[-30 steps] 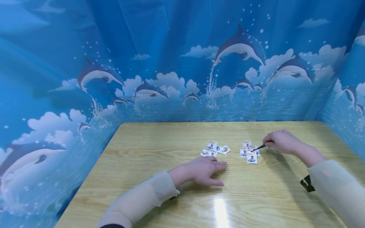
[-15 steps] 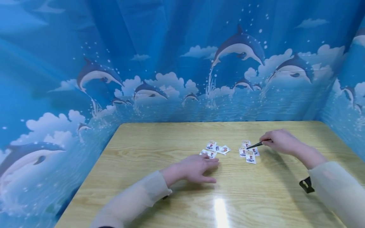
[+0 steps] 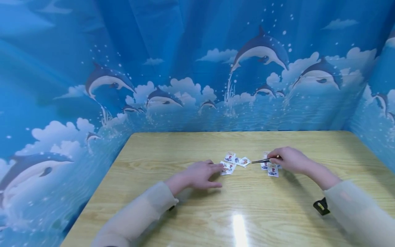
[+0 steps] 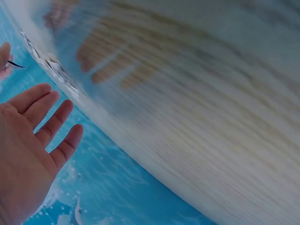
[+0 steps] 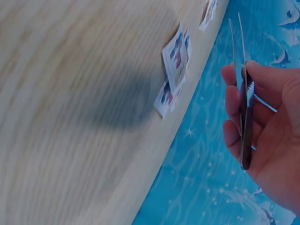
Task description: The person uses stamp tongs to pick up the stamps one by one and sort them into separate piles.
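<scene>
Cloth in blue, printed with leaping dolphins and white clouds, starts at the far left and runs behind the light wood-grain table to the far right. A pale, thin sleeve reaches in from the lower left to the person's left hand. That hand holds nothing; its fingers are extended and spread, the thumb well apart, the fingertips at the near left edge of a cluster of small picture cards. Whether they touch the cards I cannot tell. The cards overlap at various angles, one jutting out to the right. Nearer the person, a white streak of glare lies on the wood. Next come slim metal tweezers, their tips parted, with nothing between them, and pointing left just beside the jutting card. Under their rear part is a second cluster of overlapping cards, partly hidden by the right hand, whose curled fingers and thumb pinch the tweezers. Farther right, a small black object shows at the cuff of the other pale sleeve.
</scene>
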Demonstrator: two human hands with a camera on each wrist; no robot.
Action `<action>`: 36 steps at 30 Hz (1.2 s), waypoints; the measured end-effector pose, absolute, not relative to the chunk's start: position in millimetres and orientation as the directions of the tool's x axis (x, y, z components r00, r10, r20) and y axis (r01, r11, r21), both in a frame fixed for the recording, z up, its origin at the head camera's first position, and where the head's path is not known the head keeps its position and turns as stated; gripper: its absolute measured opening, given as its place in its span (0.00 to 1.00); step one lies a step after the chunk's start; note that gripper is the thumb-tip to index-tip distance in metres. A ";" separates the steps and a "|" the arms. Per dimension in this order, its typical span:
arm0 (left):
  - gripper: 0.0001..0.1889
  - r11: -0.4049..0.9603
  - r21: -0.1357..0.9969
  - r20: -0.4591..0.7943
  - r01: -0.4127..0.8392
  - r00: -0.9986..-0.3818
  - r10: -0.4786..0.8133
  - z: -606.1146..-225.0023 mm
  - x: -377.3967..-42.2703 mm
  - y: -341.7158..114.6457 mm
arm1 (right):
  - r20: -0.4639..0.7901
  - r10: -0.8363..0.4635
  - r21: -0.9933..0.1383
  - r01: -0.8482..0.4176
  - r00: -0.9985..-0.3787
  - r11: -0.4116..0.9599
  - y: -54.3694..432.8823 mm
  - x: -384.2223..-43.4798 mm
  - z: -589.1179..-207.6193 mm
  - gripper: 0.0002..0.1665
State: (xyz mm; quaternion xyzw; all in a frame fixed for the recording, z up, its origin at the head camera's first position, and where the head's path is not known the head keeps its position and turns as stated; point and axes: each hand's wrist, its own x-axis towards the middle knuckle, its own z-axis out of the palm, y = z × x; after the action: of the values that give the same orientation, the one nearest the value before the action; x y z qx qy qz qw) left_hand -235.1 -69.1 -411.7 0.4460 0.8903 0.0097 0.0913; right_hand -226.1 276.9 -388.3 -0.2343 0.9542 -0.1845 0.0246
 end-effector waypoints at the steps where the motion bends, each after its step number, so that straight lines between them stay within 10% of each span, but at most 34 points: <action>1: 0.38 0.608 0.101 -0.155 0.788 -0.591 0.792 -412.3 -237.4 -69.6 | 0.038 -0.456 -0.370 -0.436 -0.889 0.820 274.4 -225.8 -388.8 0.12; 36: 0.38 0.684 0.110 -0.240 0.721 -0.648 0.723 -417.9 -270.4 -36.8 | -0.040 -0.316 -0.408 -0.273 -0.948 0.871 232.8 -249.4 -402.4 0.16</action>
State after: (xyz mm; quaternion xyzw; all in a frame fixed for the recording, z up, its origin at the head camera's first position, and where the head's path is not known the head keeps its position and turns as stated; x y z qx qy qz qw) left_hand -270.4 -36.8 -417.9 0.3977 0.9078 0.0025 0.1331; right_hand -249.4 232.8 -402.4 -0.1525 0.9658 -0.2030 0.0530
